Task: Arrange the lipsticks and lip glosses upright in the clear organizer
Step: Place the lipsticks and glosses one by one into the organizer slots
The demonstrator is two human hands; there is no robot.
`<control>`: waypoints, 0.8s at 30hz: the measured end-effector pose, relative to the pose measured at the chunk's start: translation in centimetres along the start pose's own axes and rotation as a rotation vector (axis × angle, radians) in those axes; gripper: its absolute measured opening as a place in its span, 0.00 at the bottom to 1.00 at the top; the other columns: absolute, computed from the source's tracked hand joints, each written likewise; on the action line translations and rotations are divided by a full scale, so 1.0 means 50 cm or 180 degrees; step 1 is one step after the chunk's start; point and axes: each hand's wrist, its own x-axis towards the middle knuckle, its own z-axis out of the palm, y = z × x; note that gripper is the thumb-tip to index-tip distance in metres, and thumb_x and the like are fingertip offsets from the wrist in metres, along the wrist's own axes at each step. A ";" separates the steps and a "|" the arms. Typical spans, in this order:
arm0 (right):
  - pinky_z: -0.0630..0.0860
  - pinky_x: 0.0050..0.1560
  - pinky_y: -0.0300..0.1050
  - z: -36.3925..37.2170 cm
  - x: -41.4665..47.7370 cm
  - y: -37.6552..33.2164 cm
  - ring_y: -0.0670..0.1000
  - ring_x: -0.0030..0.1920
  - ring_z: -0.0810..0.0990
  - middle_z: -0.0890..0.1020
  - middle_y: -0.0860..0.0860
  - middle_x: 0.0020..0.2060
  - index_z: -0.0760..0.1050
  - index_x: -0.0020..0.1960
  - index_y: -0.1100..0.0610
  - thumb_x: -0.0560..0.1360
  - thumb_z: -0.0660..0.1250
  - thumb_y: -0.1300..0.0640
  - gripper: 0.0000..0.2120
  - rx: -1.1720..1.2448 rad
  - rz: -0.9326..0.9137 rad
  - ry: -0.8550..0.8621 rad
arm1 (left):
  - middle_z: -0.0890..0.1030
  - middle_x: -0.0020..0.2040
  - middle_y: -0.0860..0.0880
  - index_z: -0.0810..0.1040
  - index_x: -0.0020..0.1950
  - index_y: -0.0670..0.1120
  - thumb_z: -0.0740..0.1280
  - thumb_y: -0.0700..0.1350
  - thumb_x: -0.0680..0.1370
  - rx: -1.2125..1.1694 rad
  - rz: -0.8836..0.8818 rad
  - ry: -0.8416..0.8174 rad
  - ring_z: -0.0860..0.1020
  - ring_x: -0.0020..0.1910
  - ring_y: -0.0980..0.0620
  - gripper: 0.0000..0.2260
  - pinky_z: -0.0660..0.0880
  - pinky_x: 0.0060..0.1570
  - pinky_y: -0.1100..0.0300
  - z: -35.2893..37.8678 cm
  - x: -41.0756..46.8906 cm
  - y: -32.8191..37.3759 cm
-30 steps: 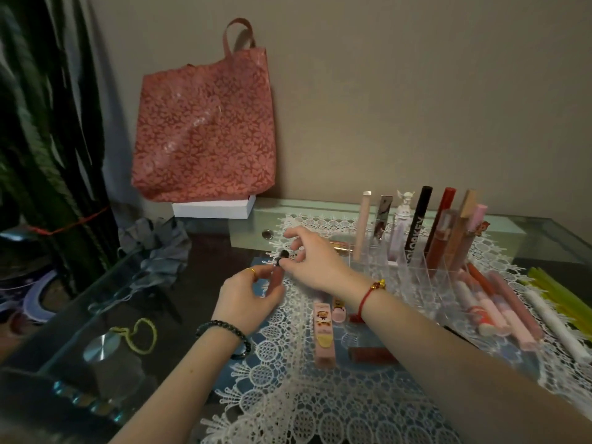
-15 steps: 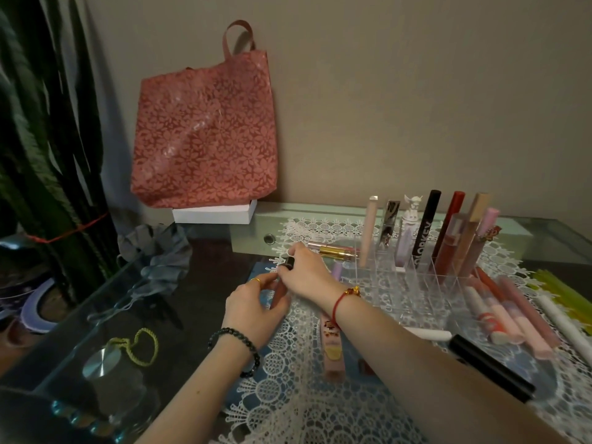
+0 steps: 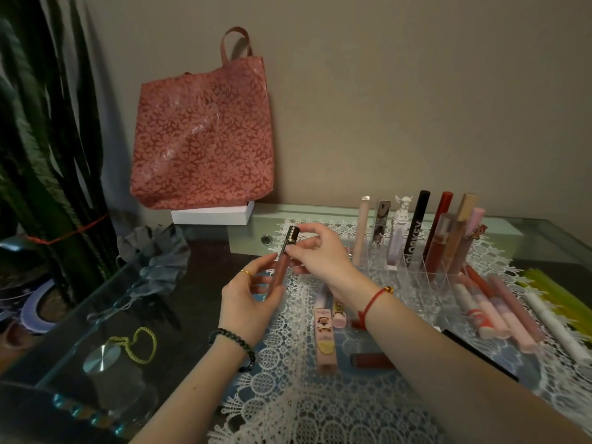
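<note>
— Where's the tube right now?
— A brownish-pink lip gloss (image 3: 281, 274) is up in the air over the left edge of the lace cloth (image 3: 288, 408), left of the clear organizer (image 3: 426, 283) and not touching it. It leans slightly, with the dark cap on top.
— And the hands?
— The left hand (image 3: 250, 302) pinches the lower barrel between thumb and fingers (image 3: 259, 263). The right hand (image 3: 320, 254) pinches the cap with thumb and fingertips (the remaining fingers curl loosely behind).
— What's in the organizer?
— Several tubes stand upright in its far row, a black tube (image 3: 415, 229) among them.
— Any loose ones?
— A cluster of pink and red tubes (image 3: 493, 312) lies flat on the cloth just right of the organizer, and a pale pink tube (image 3: 325, 341) lies near the right wrist. A red floral tote bag (image 3: 201, 149) leans against the wall at the back of the table (image 3: 205, 302).
</note>
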 end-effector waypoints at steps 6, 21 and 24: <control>0.81 0.41 0.47 -0.039 -0.036 -0.044 0.50 0.38 0.82 0.80 0.49 0.41 0.71 0.54 0.52 0.71 0.69 0.61 0.14 -0.0052 -0.0579 0.0236 | 0.80 0.49 0.57 0.74 0.56 0.55 0.71 0.34 0.68 -0.0333 0.0399 -0.0036 0.78 0.43 0.61 0.23 0.74 0.44 0.72 0.009 0.007 0.049; 0.77 0.36 0.34 -0.229 -0.089 -0.116 0.45 0.34 0.78 0.79 0.50 0.39 0.73 0.49 0.46 0.70 0.69 0.63 0.14 -0.0723 -0.1754 0.0723 | 0.82 0.41 0.57 0.76 0.50 0.56 0.70 0.33 0.69 -0.1395 0.0474 -0.0326 0.79 0.39 0.60 0.19 0.77 0.42 0.67 0.165 0.041 0.192; 0.75 0.36 0.32 -0.266 -0.084 -0.119 0.42 0.32 0.76 0.79 0.48 0.37 0.74 0.47 0.49 0.70 0.69 0.62 0.11 -0.0788 -0.1775 0.0910 | 0.81 0.42 0.58 0.76 0.47 0.57 0.71 0.34 0.69 -0.1424 0.0487 -0.0383 0.79 0.39 0.63 0.19 0.76 0.42 0.70 0.196 0.052 0.204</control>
